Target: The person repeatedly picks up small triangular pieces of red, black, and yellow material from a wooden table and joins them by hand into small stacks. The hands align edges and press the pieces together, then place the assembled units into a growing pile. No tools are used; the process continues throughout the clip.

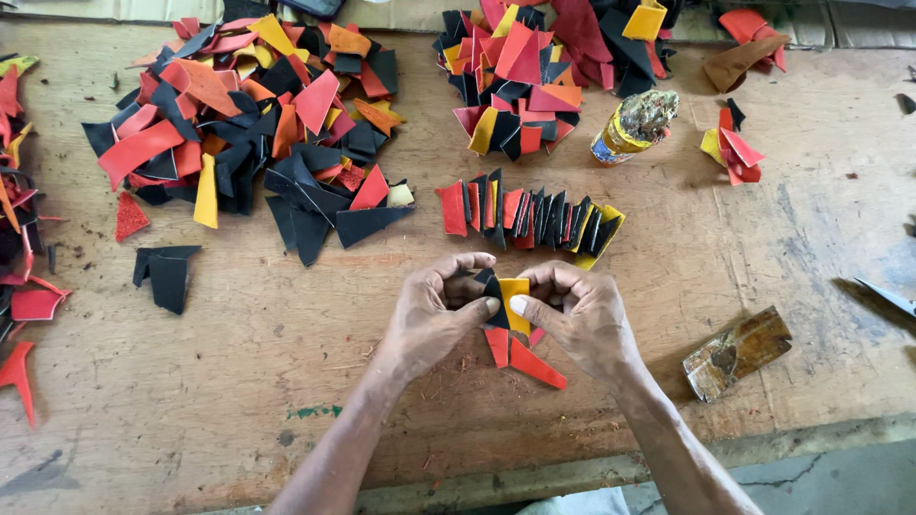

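My left hand (434,310) and right hand (572,315) pinch a small bundle of leather scraps (510,305): light, flexible, probably slippery when stacked, best gripped at its folded centre.

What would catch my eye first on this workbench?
Two hands, left hand and right hand, pinch a small bundle of yellow, black and red leather pieces at centre. Behind them lies a fanned row of pieces; a big heap of scraps sits far left.
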